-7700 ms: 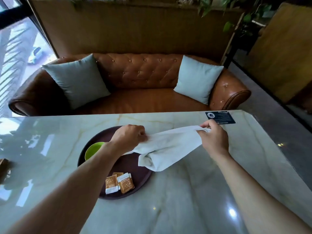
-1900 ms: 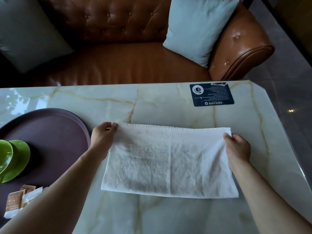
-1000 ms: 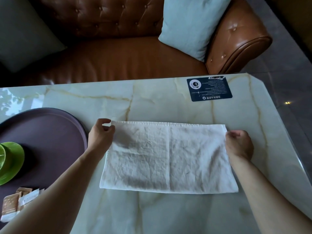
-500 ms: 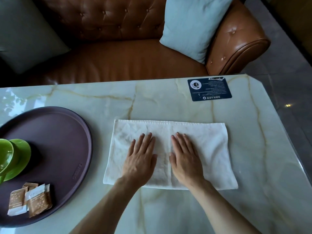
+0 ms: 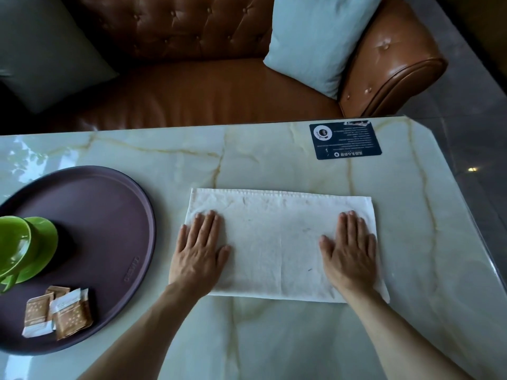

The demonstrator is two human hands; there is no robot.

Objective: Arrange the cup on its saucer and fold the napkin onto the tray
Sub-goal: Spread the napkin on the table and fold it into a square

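Note:
A white napkin (image 5: 277, 242) lies flat as a folded rectangle on the marble table, to the right of the round dark purple tray (image 5: 109, 215). My left hand (image 5: 199, 253) presses flat on its left end with straight fingers. My right hand (image 5: 349, 250) presses flat on its right end the same way. On the tray's left side a green cup (image 5: 11, 248) sits on a green saucer (image 5: 45, 239), partly cut off by the frame edge.
Several brown and white sugar packets (image 5: 57, 311) lie at the tray's near side. A dark blue card (image 5: 344, 139) lies at the table's far right. A brown leather sofa (image 5: 219, 91) with a pale blue cushion (image 5: 321, 37) stands beyond the table.
Both hands, which lay side by side on the napkin's middle, have slid apart to its left and right ends. The napkin stays flat in place.

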